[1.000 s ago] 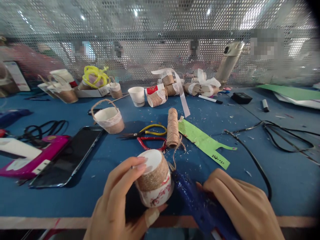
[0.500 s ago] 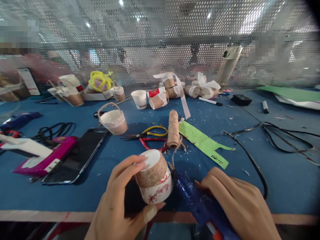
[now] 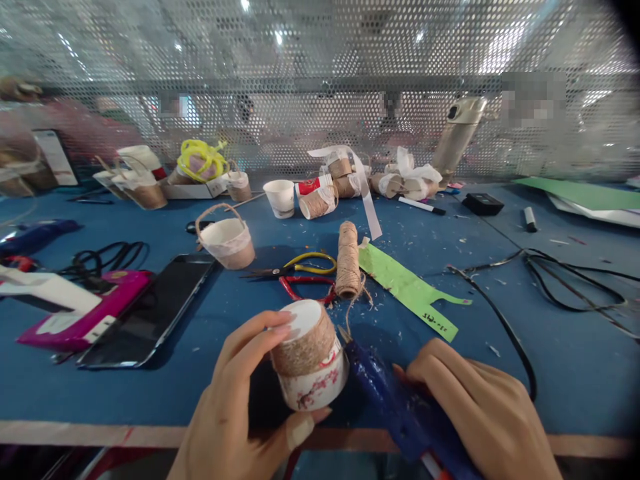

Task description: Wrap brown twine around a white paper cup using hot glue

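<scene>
The twine-wrapped paper cup [image 3: 304,357] is upside down between the two hands, nearer the left one, its white base facing up and its flower-printed band below. Through the head camera I cannot tell whether its rim touches the blue tabletop [image 3: 50,393].

From the left of my feed, I see a magenta-and-white device [image 3: 95,313], then a dark smartphone [image 3: 150,310] just beside it. Next, a small handled cup basket [image 3: 227,243] stands beyond the left hand [image 3: 235,400]. That hand is curled around the cup: fingertips over the base, the thumb, with its adhesive bandage [image 3: 300,430], at the rim below.

Beyond the cup I have scissors [image 3: 276,272] with one yellow and one red handle, then a spool of twine [image 3: 347,260], a loose strand hanging toward me.

Right of the cup, a blue hot glue gun [image 3: 390,393] points its metal nozzle [image 3: 344,335] at the cup's side, very near; contact I cannot tell. The right hand [image 3: 475,400] grips the gun. Beyond it lies a green paper strip [image 3: 400,283].
</scene>
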The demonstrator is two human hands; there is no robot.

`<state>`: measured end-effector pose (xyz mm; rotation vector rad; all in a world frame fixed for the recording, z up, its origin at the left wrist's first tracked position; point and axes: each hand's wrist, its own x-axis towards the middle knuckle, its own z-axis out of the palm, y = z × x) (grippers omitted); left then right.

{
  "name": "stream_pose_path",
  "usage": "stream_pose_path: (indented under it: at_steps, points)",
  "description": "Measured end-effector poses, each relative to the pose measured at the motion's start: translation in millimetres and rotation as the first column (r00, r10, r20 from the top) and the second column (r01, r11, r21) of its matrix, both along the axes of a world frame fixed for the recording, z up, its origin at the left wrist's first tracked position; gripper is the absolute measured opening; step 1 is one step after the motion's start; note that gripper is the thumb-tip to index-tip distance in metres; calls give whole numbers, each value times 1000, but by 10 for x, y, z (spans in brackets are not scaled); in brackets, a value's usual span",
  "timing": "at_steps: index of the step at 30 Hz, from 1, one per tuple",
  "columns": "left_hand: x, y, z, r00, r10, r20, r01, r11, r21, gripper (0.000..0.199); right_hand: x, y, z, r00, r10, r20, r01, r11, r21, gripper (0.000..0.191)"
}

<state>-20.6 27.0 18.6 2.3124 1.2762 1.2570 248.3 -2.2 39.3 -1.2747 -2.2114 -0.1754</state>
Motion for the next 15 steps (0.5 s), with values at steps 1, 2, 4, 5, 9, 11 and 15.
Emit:
stream_pose_path:
  at_steps: [1,2,4,5,9,11,15]
  points:
    - [-1,0,-3,1000,1,9,-1,1000,-9,70,6,0,3,1000,2,-7,-2,1000,4,26]
    - [-3,0,-6,1000,1,22,0,1000,-19,70,10,-1,5,1000,6,-11,-6,1000,10,25]
    - [-4,-8,-4,999,-1,54,3,999,-37,69,17,-9,3,1000,-4,-17,4,1000,14,24]
    - [-1,-14,1,998,-4,66,7,999,-40,69,20,-16,-2,1000,-15,-23,16,1000,9,24]
    - [34,-53,49,993,-23,113,34,995,-98,72,44,-54,-38,998,-13,-56,12,1000,-21,24]
    - [52,-62,75,989,10,144,9,991,-134,69,65,-59,-48,995,61,-76,-64,998,-27,24]
    - [38,-36,85,1000,7,-11,-8,998,-59,73,86,-20,-20,987,131,-91,-134,991,-24,27]
